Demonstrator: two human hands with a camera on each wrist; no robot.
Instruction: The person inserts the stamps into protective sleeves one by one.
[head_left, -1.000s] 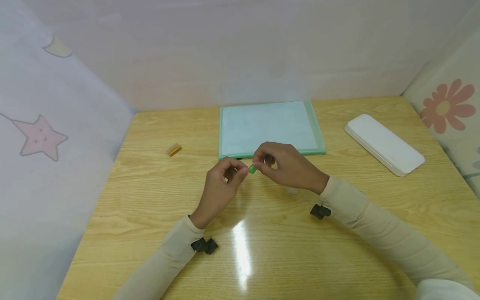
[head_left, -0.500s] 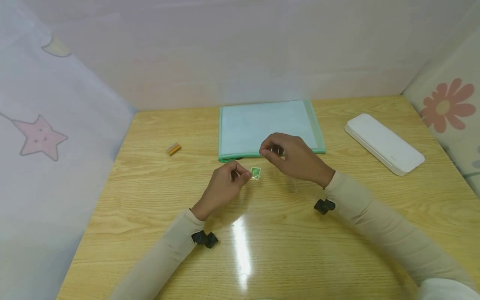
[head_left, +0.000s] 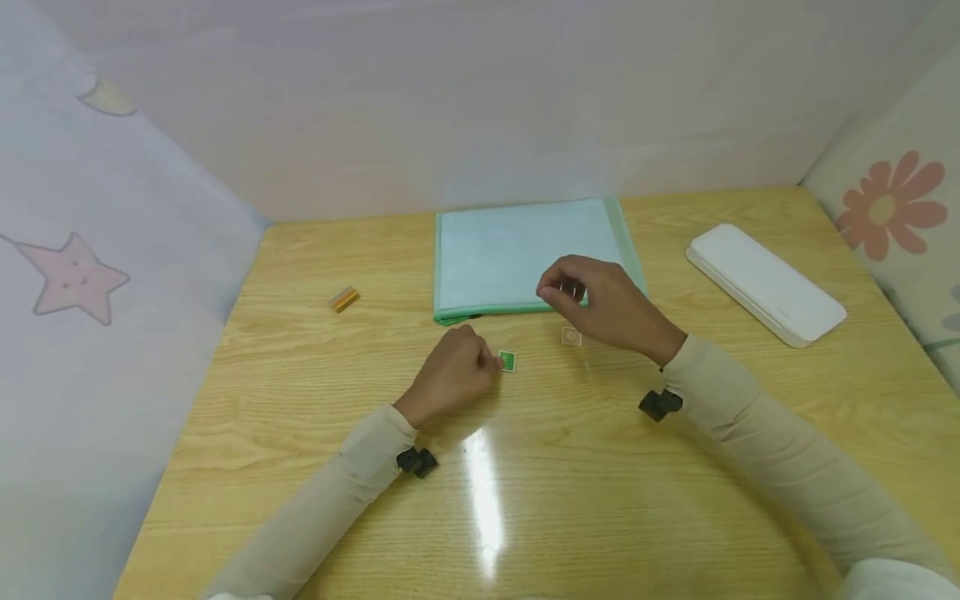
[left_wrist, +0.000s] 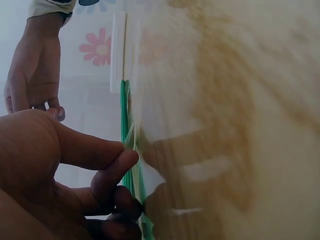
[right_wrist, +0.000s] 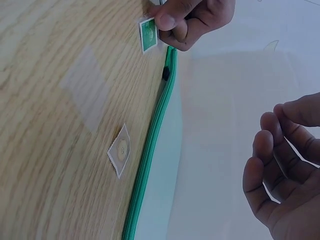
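My left hand (head_left: 489,361) pinches a small green square stamp (head_left: 507,361) low over the wooden table (head_left: 300,375). The right wrist view shows the same pinch (right_wrist: 167,22) on the stamp (right_wrist: 148,34). My right hand (head_left: 561,292) hovers over the front edge of the green zip pouch (head_left: 517,250). Its fingers (right_wrist: 280,165) are loosely curled and hold nothing. A small pale square piece (head_left: 572,336) lies flat on the table just below that hand, beside the pouch's zipper (right_wrist: 150,165). It shows in the right wrist view (right_wrist: 120,150) too.
A white oblong case (head_left: 765,285) lies at the right. A small orange block (head_left: 346,298) sits at the left. Cloth walls with a star (head_left: 73,277) and a flower (head_left: 888,208) close in the table's sides and back.
The hands drew apart. My right hand let go and rose back-right over the pouch. The left sank toward the table with the green stamp. The pale square now lies uncovered.
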